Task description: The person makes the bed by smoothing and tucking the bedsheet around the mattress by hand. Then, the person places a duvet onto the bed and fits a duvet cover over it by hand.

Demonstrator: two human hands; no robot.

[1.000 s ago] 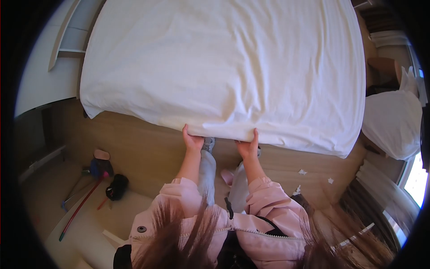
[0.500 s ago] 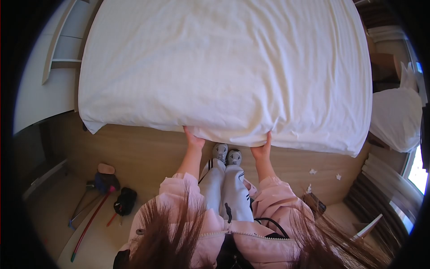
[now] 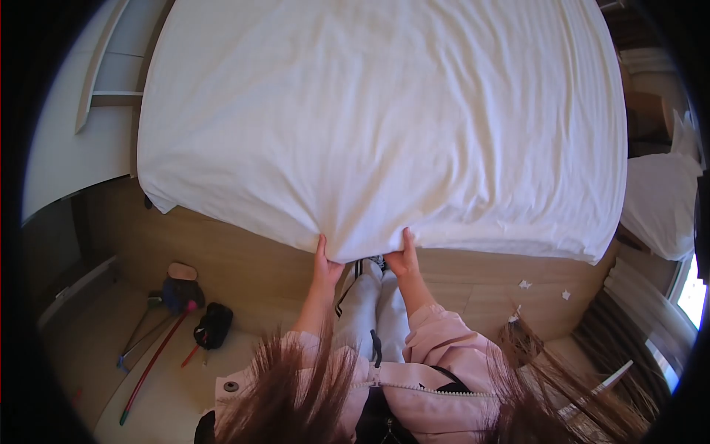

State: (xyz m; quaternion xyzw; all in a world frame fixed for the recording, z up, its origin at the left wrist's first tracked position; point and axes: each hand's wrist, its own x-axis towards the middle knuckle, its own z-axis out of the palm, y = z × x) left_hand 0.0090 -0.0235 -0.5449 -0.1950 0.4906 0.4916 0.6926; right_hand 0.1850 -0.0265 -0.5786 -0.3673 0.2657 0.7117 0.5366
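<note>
The white sheet lies spread over a wide, flat form, and its near edge hangs in front of the person. The left hand grips this edge a little left of its middle, with the thumb on the top side and the other fingers mostly hidden below. The right hand is near to it, more to the right, and holds the same edge in the same manner, also partly closed. Between the two hands the cloth is pulled into a low point, and folds run away from it. To the left of the white sheet stands a white cabinet; to its right is a white bag. Below its left corner, well apart, lie a red stick and a black object, perhaps a bag, but the view is dim there. Below its right part are small white scraps.
</note>
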